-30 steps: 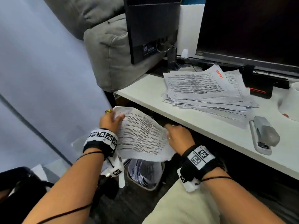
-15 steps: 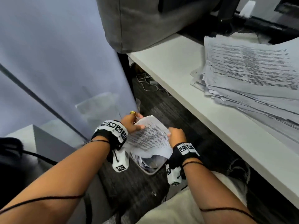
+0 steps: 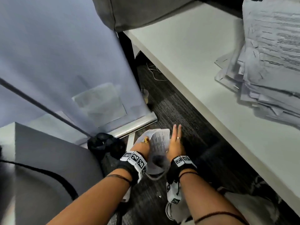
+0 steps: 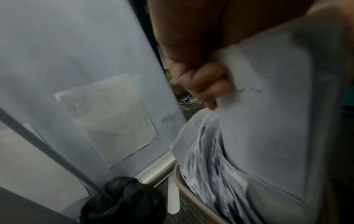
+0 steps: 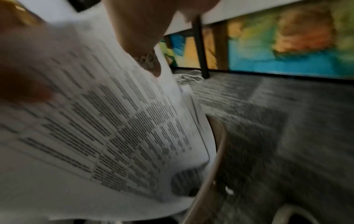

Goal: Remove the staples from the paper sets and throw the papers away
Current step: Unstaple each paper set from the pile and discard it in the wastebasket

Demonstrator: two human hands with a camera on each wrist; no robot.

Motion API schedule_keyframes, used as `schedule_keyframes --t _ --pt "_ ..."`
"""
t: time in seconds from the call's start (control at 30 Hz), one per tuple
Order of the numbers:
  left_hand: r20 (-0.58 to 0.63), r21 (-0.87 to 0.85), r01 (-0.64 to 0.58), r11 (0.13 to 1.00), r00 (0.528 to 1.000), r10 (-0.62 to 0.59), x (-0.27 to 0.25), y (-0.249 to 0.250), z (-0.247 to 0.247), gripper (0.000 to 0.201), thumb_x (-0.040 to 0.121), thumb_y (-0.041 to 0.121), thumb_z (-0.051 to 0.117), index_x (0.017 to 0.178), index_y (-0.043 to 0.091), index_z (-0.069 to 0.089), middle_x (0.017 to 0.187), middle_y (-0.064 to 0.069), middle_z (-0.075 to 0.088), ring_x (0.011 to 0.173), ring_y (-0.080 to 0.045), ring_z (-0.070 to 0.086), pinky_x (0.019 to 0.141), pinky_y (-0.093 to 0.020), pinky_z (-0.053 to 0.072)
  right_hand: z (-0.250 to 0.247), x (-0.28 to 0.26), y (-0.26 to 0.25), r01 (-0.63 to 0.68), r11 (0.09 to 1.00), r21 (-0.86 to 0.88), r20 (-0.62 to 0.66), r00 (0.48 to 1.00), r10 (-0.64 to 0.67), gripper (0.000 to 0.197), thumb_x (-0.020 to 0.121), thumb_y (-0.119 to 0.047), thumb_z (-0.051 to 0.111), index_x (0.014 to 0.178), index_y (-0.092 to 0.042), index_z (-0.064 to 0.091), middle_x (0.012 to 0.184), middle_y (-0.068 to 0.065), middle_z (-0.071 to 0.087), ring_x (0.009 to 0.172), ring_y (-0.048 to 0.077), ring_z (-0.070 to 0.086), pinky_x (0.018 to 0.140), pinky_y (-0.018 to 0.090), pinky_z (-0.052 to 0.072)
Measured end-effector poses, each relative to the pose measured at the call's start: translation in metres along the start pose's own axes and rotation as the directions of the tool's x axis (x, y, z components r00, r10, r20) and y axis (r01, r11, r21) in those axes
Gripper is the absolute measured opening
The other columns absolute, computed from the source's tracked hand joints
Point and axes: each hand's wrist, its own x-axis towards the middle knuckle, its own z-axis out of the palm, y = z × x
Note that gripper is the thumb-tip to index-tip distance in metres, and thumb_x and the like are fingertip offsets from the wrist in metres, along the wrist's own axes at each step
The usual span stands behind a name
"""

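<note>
- Under the desk (image 3: 186, 51), a bin (image 4: 188, 195) stands on dark carpet.
- Left hand (image 3: 140, 146) grips the papers (image 3: 158, 142) over the bin.
- Right hand (image 3: 175, 143) presses them, fingers straight.
- Light and floppy, I'd judge; hold by the edges.

Printed paper (image 5: 99, 121) over bin rim (image 5: 214, 163)

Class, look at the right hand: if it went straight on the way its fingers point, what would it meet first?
Probably the carpet. The right hand points its straight fingers forward past the paper over bare floor; depth is unclear.
</note>
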Motion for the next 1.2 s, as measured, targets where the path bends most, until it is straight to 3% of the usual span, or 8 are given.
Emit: schedule_keyframes --t 0.13,0.23,0.33,0.57,0.77,0.97,1.07,1.2 --pt "-0.137 0.084 0.067 0.994 0.989 -0.055 0.015 0.008 0.029 0.051 0.098 0.031 0.035 0.143 0.011 0.024 0.137 -0.016 0.043 0.119 -0.037 0.051 0.097 -0.042 0.042 0.002 0.015 -0.009 0.464 0.79 -0.4 -0.022 0.857 -0.515 0.115 0.041 0.007 0.079 0.142 -0.022 0.032 0.148 0.011 0.038 0.132 0.033 0.041 0.102 0.049 0.038" --pt "-0.057 0.016 0.186 0.982 0.981 -0.185 -0.005 0.017 0.034 0.057 0.086 0.022 0.04 0.14 0.013 0.024 0.131 -0.02 0.051 0.111 -0.042 0.056 0.084 -0.057 0.05 0.017 0.009 0.004 0.448 0.746 -0.493 0.311 0.891 -0.33 0.082 0.078 -0.013 0.066 0.147 -0.021 0.024 0.155 0.002 0.022 0.143 0.024 0.02 0.114 0.043 0.02" --pt "0.055 0.051 0.221 0.974 0.973 -0.223 -0.008 0.003 0.078 0.068 0.097 0.021 0.037 0.149 0.022 -0.006 0.156 -0.008 -0.009 0.142 -0.038 0.001 0.11 -0.062 0.009 0.018 0.003 0.02 0.375 0.8 -0.469 0.535 0.841 -0.081 0.079 0.088 -0.013 0.052 0.15 -0.024 0.004 0.158 -0.005 -0.003 0.145 0.02 -0.005 0.118 0.044 0.008" --pt "-0.184 0.124 0.069 0.99 0.982 -0.045 -0.033 -0.009 0.015 0.07 0.096 0.032 0.037 0.148 0.025 -0.011 0.156 -0.01 -0.012 0.143 -0.031 -0.002 0.115 -0.045 0.012 -0.048 -0.011 -0.056 0.24 0.86 -0.45 0.192 0.967 -0.17 0.039 0.093 -0.016 0.047 0.131 -0.01 0.042 0.14 0.012 0.039 0.129 0.029 0.038 0.1 0.037 0.039" --pt "-0.72 -0.011 -0.434 0.901 0.629 0.294 -0.098 0.025 -0.095 0.06 0.076 0.005 0.064 0.134 0.007 0.047 0.133 -0.021 0.046 0.116 -0.04 0.048 0.098 -0.046 0.041 -0.144 -0.094 -0.129 0.283 0.892 -0.353 -0.279 0.878 -0.389 0.03 0.094 -0.023 0.043 0.113 -0.007 0.058 0.114 0.012 0.057 0.105 0.027 0.055 0.085 0.035 0.046" --pt "-0.814 0.139 -0.662 0.736 0.347 0.466 -0.163 0.082 -0.162 0.039 0.08 0.008 0.058 0.119 0.006 0.06 0.121 -0.019 0.054 0.108 -0.04 0.052 0.089 -0.046 0.046 -0.231 -0.168 -0.14 0.324 0.871 -0.368 -0.586 0.647 -0.488 0.028 0.082 -0.029 0.042 0.084 -0.016 0.068 0.075 0.0 0.066 0.066 0.019 0.064 0.054 0.02 0.047" --pt "-0.757 0.233 -0.736 0.636 0.272 0.594 -0.189 0.113 -0.176 0.034 0.082 0.015 0.052 0.113 0.004 0.064 0.117 -0.018 0.057 0.107 -0.039 0.052 0.09 -0.047 0.048 -0.272 -0.184 -0.121 0.252 0.933 -0.255 -0.723 0.591 -0.357 0.023 0.085 -0.02 0.05 0.096 -0.01 0.067 0.096 0.009 0.065 0.089 0.026 0.063 0.072 0.029 0.05" --pt "-0.572 0.299 -0.717 0.63 0.394 0.719 -0.206 0.159 -0.174 0.04 0.095 0.025 0.045 0.133 0.01 0.049 0.144 -0.011 0.037 0.131 -0.028 0.034 0.108 -0.035 0.03 -0.319 -0.173 -0.077 -0.156 0.972 -0.176 -0.539 0.841 0.038 0.056 0.092 -0.014 0.049 0.145 -0.01 0.03 0.155 0.008 0.017 0.142 0.026 0.018 0.114 0.034 0.023"
